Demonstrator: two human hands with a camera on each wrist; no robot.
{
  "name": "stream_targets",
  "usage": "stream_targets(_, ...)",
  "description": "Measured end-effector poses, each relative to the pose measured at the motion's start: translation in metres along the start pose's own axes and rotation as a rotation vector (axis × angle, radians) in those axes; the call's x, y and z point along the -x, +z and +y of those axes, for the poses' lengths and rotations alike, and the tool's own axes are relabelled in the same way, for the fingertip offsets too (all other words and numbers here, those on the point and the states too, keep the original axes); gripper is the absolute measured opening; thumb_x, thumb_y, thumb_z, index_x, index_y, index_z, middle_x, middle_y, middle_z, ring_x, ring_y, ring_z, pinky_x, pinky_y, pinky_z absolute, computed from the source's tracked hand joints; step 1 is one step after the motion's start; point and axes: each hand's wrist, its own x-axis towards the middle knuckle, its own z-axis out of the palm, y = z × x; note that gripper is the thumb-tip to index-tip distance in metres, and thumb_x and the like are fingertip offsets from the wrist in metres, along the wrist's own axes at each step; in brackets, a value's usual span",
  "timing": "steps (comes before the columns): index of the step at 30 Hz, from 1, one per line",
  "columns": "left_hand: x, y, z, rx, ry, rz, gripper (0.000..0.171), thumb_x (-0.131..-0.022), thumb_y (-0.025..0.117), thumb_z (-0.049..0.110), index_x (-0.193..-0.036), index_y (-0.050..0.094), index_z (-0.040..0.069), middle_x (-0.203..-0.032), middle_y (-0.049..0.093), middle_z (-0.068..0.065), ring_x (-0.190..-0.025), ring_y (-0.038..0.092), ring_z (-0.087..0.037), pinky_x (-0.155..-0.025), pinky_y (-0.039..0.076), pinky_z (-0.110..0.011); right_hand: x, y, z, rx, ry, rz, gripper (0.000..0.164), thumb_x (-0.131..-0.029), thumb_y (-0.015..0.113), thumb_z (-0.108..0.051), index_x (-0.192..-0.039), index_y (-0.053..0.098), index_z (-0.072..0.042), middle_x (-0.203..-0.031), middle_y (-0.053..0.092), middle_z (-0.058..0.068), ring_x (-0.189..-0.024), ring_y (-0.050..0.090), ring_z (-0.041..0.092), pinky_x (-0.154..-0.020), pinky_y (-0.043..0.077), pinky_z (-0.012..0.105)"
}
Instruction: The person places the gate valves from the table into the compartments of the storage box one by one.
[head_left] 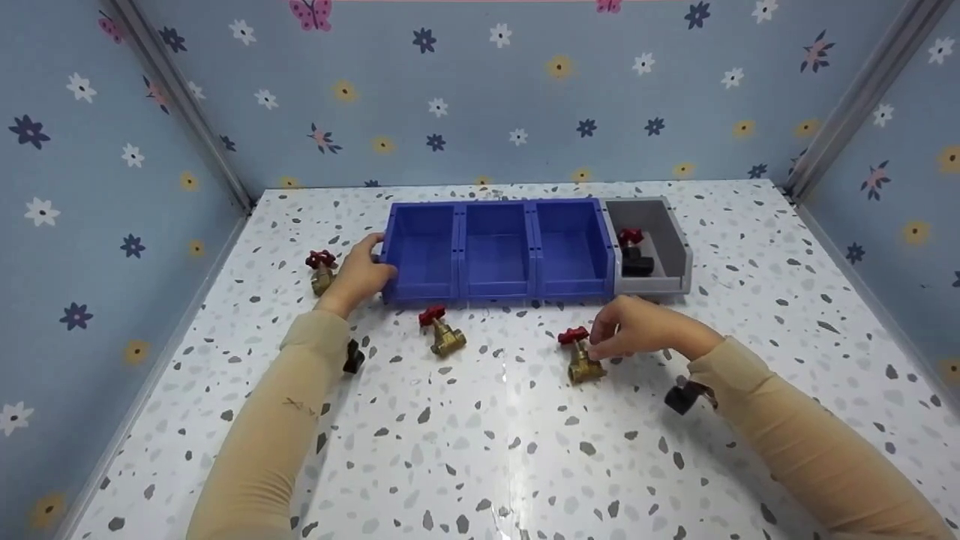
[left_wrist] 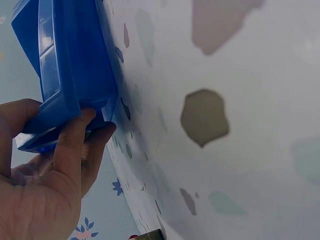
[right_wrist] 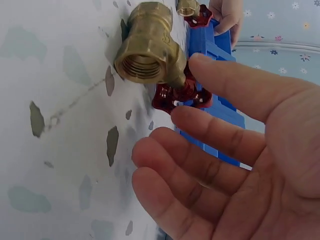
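Three blue bins (head_left: 497,288) and a grey bin (head_left: 679,259) stand in a joined row. My left hand (head_left: 358,274) grips the side wall of the leftmost blue bin (left_wrist: 75,60), thumb on one face and fingers on the other. A brass valve with a red handwheel (head_left: 583,367) lies in front of the row. Beside it is my right hand (head_left: 637,328); in the right wrist view its thumb and loosely bent fingers are spread around the valve's handwheel (right_wrist: 187,92). Whether the thumb touches the valve, I cannot tell. A black valve with a red handwheel (head_left: 637,262) lies in the grey bin.
Another brass valve (head_left: 448,340) lies in front of the bins, and one more brass valve (head_left: 322,279) left of my left hand. Black pieces lie partly hidden beside the left sleeve (head_left: 352,358) and right sleeve (head_left: 682,397). Flowered walls (head_left: 495,90) enclose the speckled table (head_left: 465,457).
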Motion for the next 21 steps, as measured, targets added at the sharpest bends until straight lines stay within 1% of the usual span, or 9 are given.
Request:
stream_targets(2,0.0,0.0,0.0,0.004,0.001,-0.001,0.079,-0.093,0.057,-0.001,-0.168,0.035,0.006,-0.154,0.054,-0.034,-0.142,0.057,-0.044,-0.117,0.052,-0.057,0.001,0.002,-0.002,0.009,-0.003,-0.01,0.016,-0.091,0.087,-0.022,-0.098,0.082,-0.008,-0.081,0.075,-0.002,-0.068,0.065,0.007,-0.064,0.055,0.027)
stream_targets(5,-0.001,0.0,-0.001,0.006,0.001,-0.004,0.079,-0.092,0.056,0.0,-0.168,0.035,0.006,-0.154,0.055,-0.034,-0.141,0.057,-0.044,-0.116,0.053,-0.057,0.001,0.005,-0.003,0.012,-0.016,-0.011,0.026,-0.09,0.088,-0.025,-0.105,0.082,-0.005,-0.084,0.078,0.0,-0.07,0.066,0.008,-0.065,0.056,0.027)
stream_targets(9,0.0,-0.001,-0.001,-0.017,-0.005,0.001,0.079,-0.093,0.056,0.002,-0.169,0.035,0.008,-0.155,0.054,-0.033,-0.142,0.056,-0.042,-0.117,0.052,-0.056,-0.001,0.01,-0.005,0.011,-0.024,0.002,0.039,-0.089,0.09,-0.028,-0.113,0.079,0.0,-0.089,0.08,0.004,-0.075,0.068,0.008,-0.069,0.058,0.027)
stream_targets(11,0.0,-0.001,-0.001,-0.028,-0.007,0.003,0.079,-0.093,0.056,0.003,-0.169,0.034,0.008,-0.155,0.054,-0.032,-0.142,0.055,-0.041,-0.117,0.052,-0.056,-0.002,0.013,-0.006,0.003,-0.022,0.01,0.042,-0.088,0.091,-0.028,-0.116,0.078,0.0,-0.091,0.081,0.005,-0.077,0.068,0.008,-0.071,0.058,0.027)
stream_targets(15,0.0,-0.001,-0.001,-0.027,-0.001,0.005,0.08,-0.092,0.056,0.003,-0.169,0.034,0.007,-0.154,0.055,-0.033,-0.14,0.056,-0.042,-0.117,0.052,-0.056,-0.004,0.019,-0.008,-0.011,-0.036,0.024,0.039,-0.087,0.091,-0.025,-0.115,0.078,0.0,-0.089,0.08,0.005,-0.076,0.068,0.008,-0.07,0.057,0.027)
stream_targets(21,0.0,0.0,-0.001,-0.027,0.004,0.005,0.079,-0.093,0.056,0.003,-0.169,0.034,0.007,-0.154,0.055,-0.033,-0.142,0.056,-0.043,-0.118,0.051,-0.056,-0.005,0.026,-0.011,-0.036,-0.043,0.025,0.026,-0.084,0.092,-0.021,-0.1,0.079,-0.005,-0.085,0.077,0.001,-0.075,0.066,0.008,-0.07,0.056,0.026)
